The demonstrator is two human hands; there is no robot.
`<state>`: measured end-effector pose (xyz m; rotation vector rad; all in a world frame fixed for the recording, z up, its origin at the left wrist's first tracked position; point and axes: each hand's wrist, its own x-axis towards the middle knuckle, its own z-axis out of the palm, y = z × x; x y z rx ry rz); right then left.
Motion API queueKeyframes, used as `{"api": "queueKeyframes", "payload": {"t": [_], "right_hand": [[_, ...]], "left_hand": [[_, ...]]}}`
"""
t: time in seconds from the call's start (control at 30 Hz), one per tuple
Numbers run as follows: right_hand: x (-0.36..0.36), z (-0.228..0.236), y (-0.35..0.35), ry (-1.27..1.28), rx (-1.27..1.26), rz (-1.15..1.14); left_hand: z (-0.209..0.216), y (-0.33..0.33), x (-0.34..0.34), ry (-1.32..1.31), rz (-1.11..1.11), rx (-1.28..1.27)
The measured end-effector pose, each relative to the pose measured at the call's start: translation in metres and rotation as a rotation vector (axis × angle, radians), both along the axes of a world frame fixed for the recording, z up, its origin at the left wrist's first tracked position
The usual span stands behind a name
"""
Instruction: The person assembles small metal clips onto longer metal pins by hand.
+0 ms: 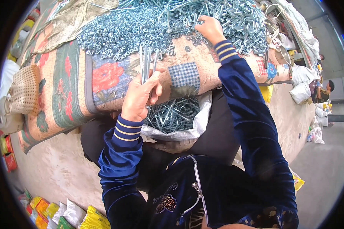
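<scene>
My left hand [140, 94] is closed round a small bundle of long, thin metal rods [145, 63], which stick up from the fist over the table's near edge. Farther off, my right hand [211, 30] reaches into the heap, fingers bent together at its surface; what they grip, if anything, is too small to make out. Loose washers [197, 39] lie just below that hand. To its left spreads a broad pile of small metal nuts [118, 36]; to its right are heaped short metal tubes [240, 28]. More long rods [149, 4] lie across the back of the pile.
A patterned cloth [65, 76] covers the table. Between my knees stands a white sack [203, 118] full of slim metal pieces [174, 114]. A woven basket [26, 89] is at the left end, a metal scoop-like pan [283, 56] at the right. Another person [326, 91] is far right.
</scene>
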<state>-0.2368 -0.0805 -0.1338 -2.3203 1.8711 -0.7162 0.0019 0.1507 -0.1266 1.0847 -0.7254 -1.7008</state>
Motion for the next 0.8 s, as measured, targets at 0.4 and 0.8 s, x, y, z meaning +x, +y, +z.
{"api": "queueKeyframes", "payload": {"t": [0.4, 0.8], "right_hand": [[0.044, 0.041, 0.142, -0.867, 0.794, 0.658], [0.023, 0.005, 0.104, -0.568, 0.215, 0.555]], "left_hand": [[-0.008, 0.0, -0.005, 0.037, -0.255, -0.03], [-0.004, -0.003, 0.004, 0.061, 0.051, 0.021]]}}
